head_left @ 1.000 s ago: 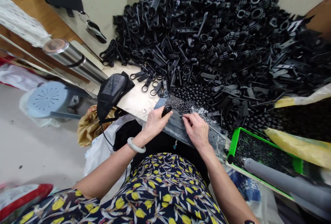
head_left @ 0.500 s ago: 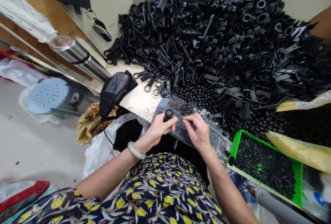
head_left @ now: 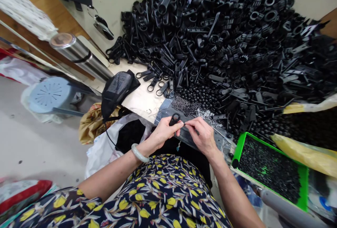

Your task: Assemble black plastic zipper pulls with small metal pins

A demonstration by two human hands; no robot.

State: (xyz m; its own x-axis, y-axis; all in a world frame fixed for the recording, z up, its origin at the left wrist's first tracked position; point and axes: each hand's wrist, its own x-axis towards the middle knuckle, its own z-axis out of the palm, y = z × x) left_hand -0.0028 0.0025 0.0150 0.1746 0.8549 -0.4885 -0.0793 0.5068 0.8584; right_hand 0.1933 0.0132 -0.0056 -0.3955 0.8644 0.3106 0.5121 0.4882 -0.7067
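Note:
My left hand is closed round a black plastic part with a ring-shaped end, which sticks up above the thumb. My right hand pinches close beside it, thumb and forefinger together on a tiny dark piece too small to name. The fingertips of both hands nearly meet over the table's front edge. Just beyond them lie small metal pins, tiny dark bits and black balls.
A large heap of black plastic parts fills the back. A green tray of small black pieces stands at right, near a yellow bag. At left are a black mesh pouch, a steel flask and a blue stool.
My left hand has turned the black part slightly, so its ring end faces up more. My right fingertips have come closer to it.

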